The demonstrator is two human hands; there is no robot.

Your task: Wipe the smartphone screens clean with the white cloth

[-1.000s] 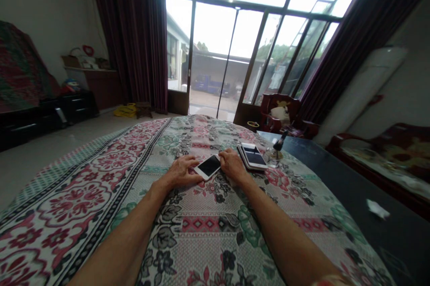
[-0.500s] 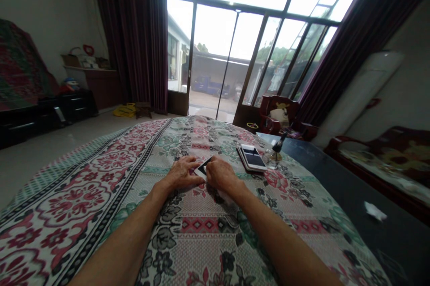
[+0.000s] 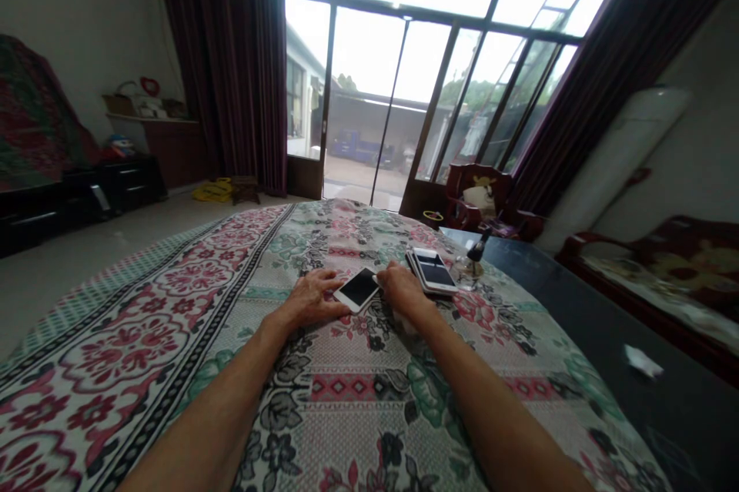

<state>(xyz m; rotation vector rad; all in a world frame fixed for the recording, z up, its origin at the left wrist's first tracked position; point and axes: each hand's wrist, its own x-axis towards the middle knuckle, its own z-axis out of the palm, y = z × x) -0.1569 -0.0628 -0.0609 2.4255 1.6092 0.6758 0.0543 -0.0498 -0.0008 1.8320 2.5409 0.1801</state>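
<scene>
A white smartphone [image 3: 359,290] with a dark screen lies face up on the patterned tablecloth [image 3: 340,346]. My left hand [image 3: 312,299] rests at its left side, thumb at the near corner and fingers along the edge, steadying it. Just off the phone's right edge, my right hand [image 3: 402,293] is closed, and a bit of white, tissue-like material shows at its fingertips. Most of that white wad is hidden by the hand. Beyond my right hand lies a stack of white devices, with a white phone [image 3: 434,270] on top.
A small dark figurine on a clear base [image 3: 474,259] stands right of the stack. Crumpled white paper [image 3: 643,362] lies on the dark tabletop [image 3: 600,338] at the right. Wooden chairs [image 3: 482,203] and glass doors [image 3: 375,107] are farther back.
My right hand has moved right, off the smartphone's screen to just past its right edge, uncovering the screen. My left hand and the phone have stayed in place.
</scene>
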